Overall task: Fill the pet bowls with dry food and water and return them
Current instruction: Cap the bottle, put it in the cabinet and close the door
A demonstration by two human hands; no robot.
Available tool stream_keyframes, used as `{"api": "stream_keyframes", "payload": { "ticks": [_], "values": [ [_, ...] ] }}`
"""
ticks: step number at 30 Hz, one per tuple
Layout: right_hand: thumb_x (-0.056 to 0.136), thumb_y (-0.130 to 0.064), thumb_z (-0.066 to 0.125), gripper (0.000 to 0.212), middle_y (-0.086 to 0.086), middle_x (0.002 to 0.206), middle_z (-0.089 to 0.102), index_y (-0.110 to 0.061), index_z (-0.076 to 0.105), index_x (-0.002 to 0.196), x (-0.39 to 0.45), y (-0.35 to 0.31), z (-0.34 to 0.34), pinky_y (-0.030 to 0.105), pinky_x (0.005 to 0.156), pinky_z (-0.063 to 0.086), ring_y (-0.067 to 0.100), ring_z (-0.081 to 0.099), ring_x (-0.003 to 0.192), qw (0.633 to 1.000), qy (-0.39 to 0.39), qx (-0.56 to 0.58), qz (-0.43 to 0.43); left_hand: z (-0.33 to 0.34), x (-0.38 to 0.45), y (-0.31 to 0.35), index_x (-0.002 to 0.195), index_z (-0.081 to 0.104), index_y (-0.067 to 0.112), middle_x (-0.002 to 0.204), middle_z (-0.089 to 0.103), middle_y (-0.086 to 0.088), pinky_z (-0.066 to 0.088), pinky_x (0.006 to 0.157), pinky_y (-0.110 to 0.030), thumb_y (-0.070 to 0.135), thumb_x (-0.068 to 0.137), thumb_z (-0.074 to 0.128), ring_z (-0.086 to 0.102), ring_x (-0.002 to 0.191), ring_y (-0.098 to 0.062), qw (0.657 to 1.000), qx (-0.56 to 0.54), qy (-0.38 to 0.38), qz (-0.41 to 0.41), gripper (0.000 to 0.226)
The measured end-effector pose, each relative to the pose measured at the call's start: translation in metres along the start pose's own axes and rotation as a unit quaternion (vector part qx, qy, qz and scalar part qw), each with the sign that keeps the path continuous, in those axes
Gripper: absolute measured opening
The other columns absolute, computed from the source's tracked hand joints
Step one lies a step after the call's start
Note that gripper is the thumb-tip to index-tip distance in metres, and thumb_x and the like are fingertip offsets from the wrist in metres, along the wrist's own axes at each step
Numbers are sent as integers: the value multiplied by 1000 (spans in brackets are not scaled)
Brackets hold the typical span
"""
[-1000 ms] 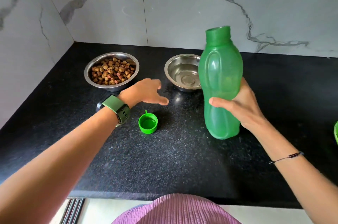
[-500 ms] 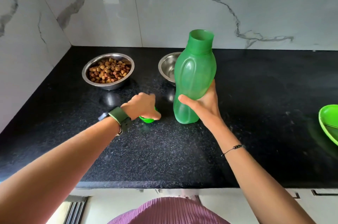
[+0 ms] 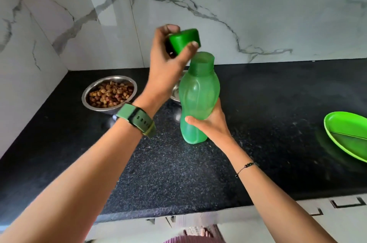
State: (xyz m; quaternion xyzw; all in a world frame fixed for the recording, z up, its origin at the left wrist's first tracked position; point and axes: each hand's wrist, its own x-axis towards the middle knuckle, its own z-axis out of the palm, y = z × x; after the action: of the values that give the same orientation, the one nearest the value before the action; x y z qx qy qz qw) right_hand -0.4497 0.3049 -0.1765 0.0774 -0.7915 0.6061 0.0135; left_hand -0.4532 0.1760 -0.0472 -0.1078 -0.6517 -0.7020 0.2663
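A green plastic bottle [image 3: 198, 96] stands upright on the black counter [image 3: 178, 173], its mouth uncovered. My right hand [image 3: 210, 123] grips its lower body. My left hand [image 3: 166, 64] holds the green cap [image 3: 184, 41] just above and left of the bottle's mouth, apart from it. A steel bowl of brown dry food [image 3: 110, 94] sits at the back left. A second steel bowl [image 3: 175, 94] is mostly hidden behind my left wrist and the bottle; I cannot see what is in it.
A green plate [image 3: 347, 135] lies at the counter's right edge. White marble walls [image 3: 258, 14] close the back and left, forming a corner behind the food bowl. The counter's front edge runs below my forearms.
My left hand picked the cap off the counter and raised it to just above the bottle's mouth. My right hand drew the bottle left in front of the second bowl and still holds it.
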Motion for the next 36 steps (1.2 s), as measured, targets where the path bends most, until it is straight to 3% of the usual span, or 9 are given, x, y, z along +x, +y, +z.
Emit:
{"api": "stream_keyframes", "payload": {
  "ticks": [2, 7, 12, 16, 21, 27, 29, 32, 36],
  "values": [
    [47, -40, 79, 89, 1, 119, 60, -20, 39, 124, 1, 1, 0, 36, 91, 51, 16, 57, 110, 1000, 4, 0, 6, 7, -8, -9, 102, 44, 23, 97, 50, 5, 51, 80, -33, 18, 75, 71, 53, 83, -6, 998, 44, -4, 34, 39],
    [51, -32, 79, 82, 0, 118, 61, -22, 39, 122, 0, 0, 0, 30, 87, 50, 14, 58, 109, 1000, 5, 5, 18, 18, -19, -17, 109, 42, 21, 101, 49, 17, 46, 81, -19, 25, 76, 73, 51, 85, 1, 991, 118, -16, 55, 44],
    [53, -30, 77, 78, -2, 116, 60, -24, 39, 121, -1, -3, -2, 26, 85, 49, 12, 58, 106, 1000, -5, 6, 18, 25, -21, -20, 114, 47, 11, 111, 52, 1, 45, 88, -25, 22, 77, 73, 52, 98, -12, 979, 181, -22, 90, 47],
    [52, -33, 77, 79, -4, 115, 59, -26, 37, 120, -1, -3, -2, 16, 80, 46, 11, 57, 107, 1000, -9, 1, 9, 23, -21, -23, 118, 47, 3, 115, 53, -9, 41, 90, -18, 23, 78, 72, 51, 103, -13, 969, 219, -25, 113, 51],
    [54, -31, 80, 80, -4, 116, 60, -31, 35, 120, 1, 2, -3, 32, 90, 51, 10, 58, 108, 1000, -15, -4, 6, 28, -29, -29, 112, 49, 0, 108, 51, -9, 35, 85, -5, 24, 75, 75, 50, 98, -12, 966, 231, 13, 116, 51],
    [44, -46, 74, 89, -2, 118, 60, -27, 36, 123, 2, 0, -5, 28, 89, 50, 12, 58, 109, 1000, -24, 5, 13, 17, -23, -24, 105, 44, 23, 98, 53, 13, 45, 80, -16, 19, 75, 72, 54, 83, 3, 991, 106, -83, 3, 41],
    [45, -43, 77, 91, 1, 119, 61, -23, 38, 125, 3, 1, -5, 32, 90, 51, 15, 58, 110, 1000, -26, 2, 15, 9, -23, -24, 106, 45, 29, 107, 52, 11, 48, 80, -23, 15, 76, 67, 58, 83, 0, 994, 47, -100, -9, 40],
    [45, -44, 79, 97, 3, 119, 61, -20, 37, 130, 3, 4, -5, 39, 93, 51, 18, 58, 111, 999, -29, -9, 18, 4, -22, -23, 108, 47, 31, 119, 47, -1, 45, 71, -22, 6, 80, 50, 54, 72, 1, 998, -40, -42, -27, 37],
    [46, -43, 77, 94, 1, 119, 60, -21, 37, 128, 2, 3, -4, 35, 92, 51, 15, 58, 111, 999, -28, -2, 20, 10, -23, -18, 105, 52, 24, 106, 55, 1, 45, 79, -23, 37, 87, 47, 54, 86, -9, 995, -42, -59, -74, 22]
  ]
}}
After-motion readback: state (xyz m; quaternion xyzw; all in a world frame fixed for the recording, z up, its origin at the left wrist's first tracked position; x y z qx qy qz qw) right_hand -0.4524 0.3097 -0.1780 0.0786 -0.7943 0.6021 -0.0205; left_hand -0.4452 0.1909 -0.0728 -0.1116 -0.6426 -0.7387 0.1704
